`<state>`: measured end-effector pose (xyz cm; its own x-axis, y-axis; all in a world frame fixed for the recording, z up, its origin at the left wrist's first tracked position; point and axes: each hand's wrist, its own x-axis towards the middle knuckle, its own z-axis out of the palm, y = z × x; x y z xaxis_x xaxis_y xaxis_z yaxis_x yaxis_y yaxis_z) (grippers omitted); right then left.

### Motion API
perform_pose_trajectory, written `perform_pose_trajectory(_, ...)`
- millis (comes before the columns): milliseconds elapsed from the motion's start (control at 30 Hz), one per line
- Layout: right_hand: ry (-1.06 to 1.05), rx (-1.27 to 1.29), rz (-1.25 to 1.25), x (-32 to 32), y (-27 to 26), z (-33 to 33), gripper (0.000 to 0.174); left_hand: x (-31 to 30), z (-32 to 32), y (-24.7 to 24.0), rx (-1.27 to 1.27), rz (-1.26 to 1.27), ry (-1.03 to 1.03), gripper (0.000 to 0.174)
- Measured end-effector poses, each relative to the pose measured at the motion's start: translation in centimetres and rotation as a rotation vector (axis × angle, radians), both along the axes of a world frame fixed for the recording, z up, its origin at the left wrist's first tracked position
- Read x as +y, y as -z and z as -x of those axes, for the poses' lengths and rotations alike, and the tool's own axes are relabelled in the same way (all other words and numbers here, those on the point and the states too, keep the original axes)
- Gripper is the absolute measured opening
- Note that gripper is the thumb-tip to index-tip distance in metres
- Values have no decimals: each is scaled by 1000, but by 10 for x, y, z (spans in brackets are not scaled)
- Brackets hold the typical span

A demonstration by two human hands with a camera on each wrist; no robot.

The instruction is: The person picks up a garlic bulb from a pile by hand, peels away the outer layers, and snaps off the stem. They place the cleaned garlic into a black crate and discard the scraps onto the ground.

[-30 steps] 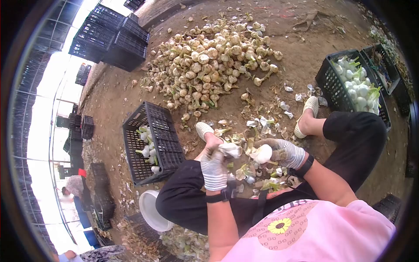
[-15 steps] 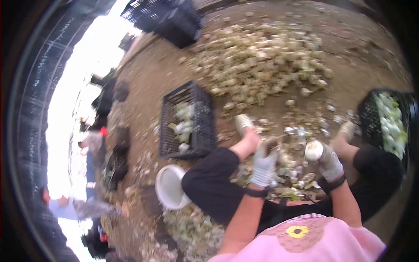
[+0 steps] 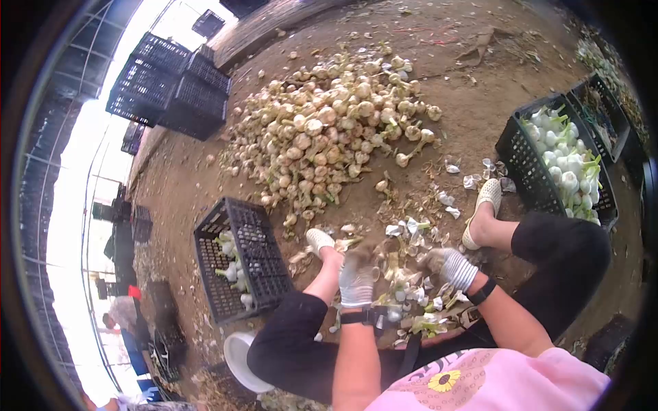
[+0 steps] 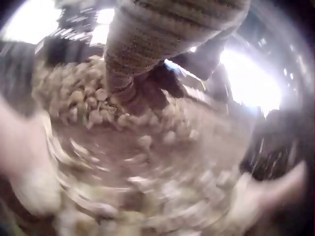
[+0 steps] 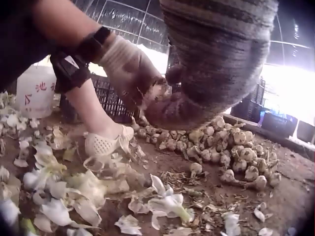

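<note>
Striped, soiled gloves cover both hands. The left hand (image 3: 358, 277) is above the peelings in front of the left foot; in the right wrist view, the left hand (image 5: 130, 73) holds a brownish-white lump (image 5: 157, 93), which looks like a garlic bulb. The right hand (image 3: 452, 267) is a short way to its right in the head view, fingers bent inward. Close up, the right hand (image 5: 216, 59) has curled fingers near that lump; whether they touch or hold anything is hidden. The left wrist view is blurred, with the left hand (image 4: 162, 39) across its top.
Unpeeled garlic lies heaped (image 3: 322, 130) ahead. Black crates with white bulbs stand left (image 3: 253, 253) and right (image 3: 541, 164). Loose peelings (image 3: 411, 274) cover the ground between the feet. A white bucket (image 3: 240, 359) is beside the left knee; stacked crates (image 3: 168, 89) stand farther back.
The white bulb in the right hand at both earlier moments is no longer seen there. The hands shifted right in the view, then back left as the head view swung.
</note>
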<state>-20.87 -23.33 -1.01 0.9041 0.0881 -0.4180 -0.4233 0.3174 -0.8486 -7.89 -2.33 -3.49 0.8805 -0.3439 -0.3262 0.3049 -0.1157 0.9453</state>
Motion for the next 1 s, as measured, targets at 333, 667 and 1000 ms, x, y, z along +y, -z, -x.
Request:
perform_pose_trajectory(333, 344, 26, -96, -22, -3, -15, 23, -192, -130, 81, -429, -719, 159, 63)
perform_pose_trajectory(667, 586, 291, -262, -40, 14, -24, 22, -244, -173, 135, -525, -904, 444, 35)
perform_pose_trajectory(1000, 580, 239, -136, -25, 12, -25, 21, -109, 17, -49, -958, -581, 372, 43)
